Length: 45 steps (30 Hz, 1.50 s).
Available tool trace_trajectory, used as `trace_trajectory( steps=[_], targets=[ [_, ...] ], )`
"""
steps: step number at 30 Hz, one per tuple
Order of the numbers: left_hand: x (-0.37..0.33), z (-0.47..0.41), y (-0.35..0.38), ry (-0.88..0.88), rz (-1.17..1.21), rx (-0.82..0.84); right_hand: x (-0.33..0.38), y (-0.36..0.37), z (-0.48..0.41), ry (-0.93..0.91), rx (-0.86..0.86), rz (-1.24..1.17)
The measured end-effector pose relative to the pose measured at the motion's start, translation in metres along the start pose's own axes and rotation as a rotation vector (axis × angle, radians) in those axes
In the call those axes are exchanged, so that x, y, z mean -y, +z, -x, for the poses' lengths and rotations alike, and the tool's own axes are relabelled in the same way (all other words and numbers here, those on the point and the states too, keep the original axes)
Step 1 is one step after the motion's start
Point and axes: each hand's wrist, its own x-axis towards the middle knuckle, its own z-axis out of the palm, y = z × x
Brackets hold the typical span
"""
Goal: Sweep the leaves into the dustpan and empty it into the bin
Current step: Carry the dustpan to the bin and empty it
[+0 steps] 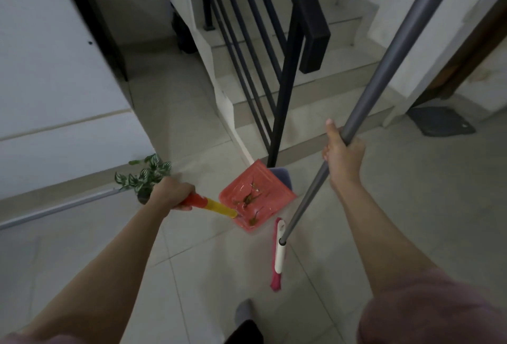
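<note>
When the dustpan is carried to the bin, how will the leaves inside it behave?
The leaves look small and thin, so probably light and easily blown out. The red dustpan looks shallow with an open front, so tipping it forward would likely spill them. The left hand should probably keep it level.

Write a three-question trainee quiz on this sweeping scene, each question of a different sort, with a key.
1. True or false: the salmon-red plastic dustpan already holds some brown dried leaves.
2. Multiple choice: the right hand grips A) the black metal stair railing, B) the grey metal broom pole, C) the small green-and-white leafed plant.
3. Fill in: the left hand holds the dustpan by its red-and-______ handle.

Key
1. True: leaves lie inside the pan.
2. B: it is closed round the pole, whose pink-and-white broom head sits beside the dustpan.
3. Yellow.
</note>
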Motion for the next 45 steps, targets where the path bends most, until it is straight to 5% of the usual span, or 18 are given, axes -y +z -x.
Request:
trace_trajectory(
  steps=[10,15,24,30,35,41,45],
  targets=[
    [-0.062,-0.017,0.013,-0.001,0.018,0.067,0.006,-0.007,-0.089,0.007,0.009,0.068],
    [-0.059,0.005,0.034,-0.107,0.009,-0.085,0.004,-0.014,-0.121,0.038,0.149,0.115],
    [-0.003,0.122,0.173,-0.477,0.722,0.089,0.006,-0.08,-0.147,0.047,0.418,0.142],
    [0.012,0.175,0.242,-0.49,1.16,0.02,0.005,-0.109,-0.144,0.047,0.539,0.173],
    [0.003,0.194,0.266,-0.455,1.271,-0.134,-0.002,-0.124,-0.14,0.065,0.578,0.164],
    [-0.001,0.196,0.26,-0.401,1.392,-0.101,-0.011,-0.132,-0.14,0.068,0.592,0.17],
    [-0.009,0.19,0.276,-0.37,1.294,-0.203,-0.009,-0.134,-0.142,0.077,0.584,0.144]
  ],
)
